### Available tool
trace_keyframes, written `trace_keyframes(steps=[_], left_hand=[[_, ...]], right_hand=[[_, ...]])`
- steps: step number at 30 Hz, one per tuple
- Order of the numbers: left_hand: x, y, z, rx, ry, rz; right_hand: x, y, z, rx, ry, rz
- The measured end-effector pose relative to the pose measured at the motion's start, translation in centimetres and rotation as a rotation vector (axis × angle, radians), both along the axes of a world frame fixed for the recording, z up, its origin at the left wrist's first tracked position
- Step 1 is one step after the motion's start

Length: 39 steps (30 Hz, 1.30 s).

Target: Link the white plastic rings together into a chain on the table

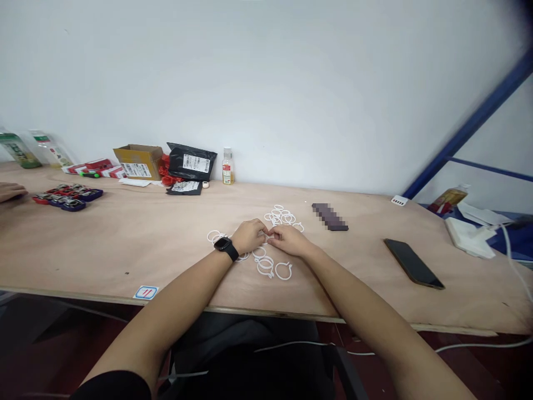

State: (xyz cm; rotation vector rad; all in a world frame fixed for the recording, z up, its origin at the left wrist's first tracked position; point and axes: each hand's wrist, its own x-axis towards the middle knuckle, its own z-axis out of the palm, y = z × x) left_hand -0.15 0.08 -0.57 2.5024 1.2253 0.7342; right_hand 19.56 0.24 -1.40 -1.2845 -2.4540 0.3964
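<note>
My left hand (pixel 249 235), with a black watch (pixel 225 245) on the wrist, and my right hand (pixel 288 240) meet above the table. Their fingertips are pinched together on a white plastic ring (pixel 267 239), which the fingers partly hide. Nearer to me lie several more white rings (pixel 265 265) with small tabs, one of them a separate ring (pixel 283 271) to the right. Beyond my fingers is a loose pile of white rings (pixel 283 215). Other rings (pixel 214 236) show left of my left hand, some partly covered by it.
A phone (pixel 413 263) and a dark pixelated item (pixel 330 216) lie to the right. Along the wall stand a small bottle (pixel 227 166), a black parcel (pixel 192 162) and a cardboard box (pixel 139 161). Another person's hand (pixel 10 191) rests far left, near red and blue items (pixel 69 195).
</note>
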Motion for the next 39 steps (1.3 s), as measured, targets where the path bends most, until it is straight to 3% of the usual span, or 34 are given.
trace_keyframes(steps=[8,16,25,31,39], left_hand=[[0.0,-0.6,0.6,-0.044,0.134,0.109],[-0.1,-0.4,0.8,-0.051,-0.025,0.14],[-0.1,-0.5,1.1,0.053,-0.178,-0.016],[-0.2,-0.3,0.8,0.066,-0.207,-0.113],[-0.5,0.3,1.2,0.126,-0.147,0.032]], right_hand=[[-0.1,-0.4,0.4,-0.038,0.038,-0.034],[0.0,-0.3,0.6,0.043,0.222,0.011],[-0.1,-0.7,1.0,0.149,0.386,-0.057],[-0.4,-1.1,1.3,0.128,0.388,-0.037],[0.1,-0.9,1.4,0.335,0.361,-0.077]])
